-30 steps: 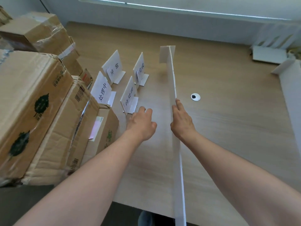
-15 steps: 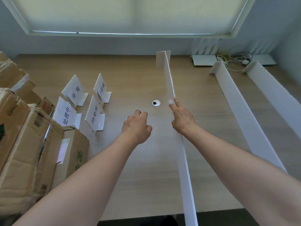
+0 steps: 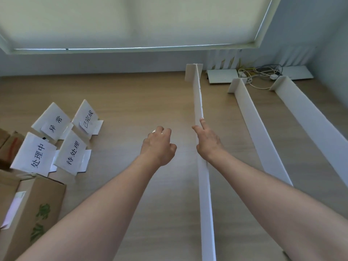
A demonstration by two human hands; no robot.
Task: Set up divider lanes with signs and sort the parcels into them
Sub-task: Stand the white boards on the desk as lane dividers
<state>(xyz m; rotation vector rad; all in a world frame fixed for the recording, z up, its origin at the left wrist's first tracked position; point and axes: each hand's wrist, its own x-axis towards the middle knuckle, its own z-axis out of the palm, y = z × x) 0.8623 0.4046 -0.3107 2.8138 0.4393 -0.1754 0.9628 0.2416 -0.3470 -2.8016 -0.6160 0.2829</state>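
Note:
A long white divider board [image 3: 197,98] stands on edge down the middle of the wooden table [image 3: 131,95], a short cross piece at its far end. My right hand [image 3: 207,142] pinches its top edge, thumb on the left face and index finger along the right. My left hand [image 3: 160,146] hovers left of the board with fingers loosely curled, holding nothing. A small round disc [image 3: 154,131] peeks out at its knuckles. Two more dividers [image 3: 252,125] [image 3: 308,117] stand to the right. Several folded white signs [image 3: 72,153] with black characters stand at the left. Cardboard parcels [image 3: 37,210] are stacked at the near left.
Tangled cables [image 3: 259,76] and a flat white device [image 3: 223,76] lie at the table's far right against the wall. A window with a drawn blind runs along the back. Bare wood shows between the signs and the held divider.
The held divider has shifted right, past the small disc, which now sits behind my left hand. The view has swung right, bringing the two other dividers into sight.

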